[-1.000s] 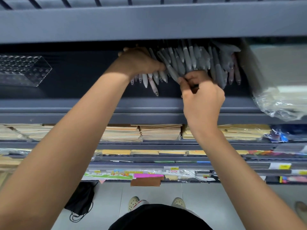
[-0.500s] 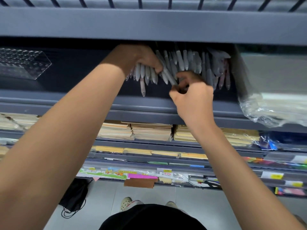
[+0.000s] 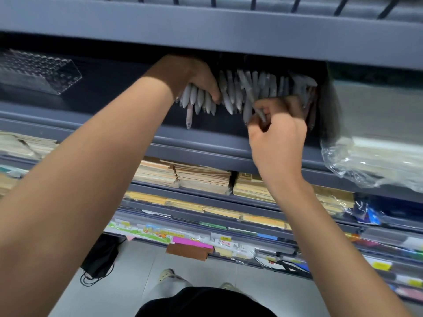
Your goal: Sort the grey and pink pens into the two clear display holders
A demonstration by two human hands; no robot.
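Far left on the shelf the empty holder stands well apart from what I am working on, with no pens in it yet.

My left hand reaches deep into the shelf, fingers curled round a bunch of grey pens with their tips toward me. It gripped that bunch a second ago and grips it the same way now. One pink pen hangs lower than the rest of the bunch, as it did before, so I judge it still needs picking out.

Just right of that hand the grey pens stand packed in a row. Whatever they stand in is hidden behind them, so I cannot tell where the second holder is.

Next comes the pen I am taking, a grey one slanting down out of the row. My right hand pinches its near end between thumb and fingers. Over the last second the pinch has kept and the pen has come further out toward me; it looks nearly free. My hands are near each other but not touching, with the row between them.

Beyond my right hand a few pink pens stand against the greys. With colours still mixed and one holder empty, I judge the sorting is at an early stage.

Far right lies a wrapped stack.
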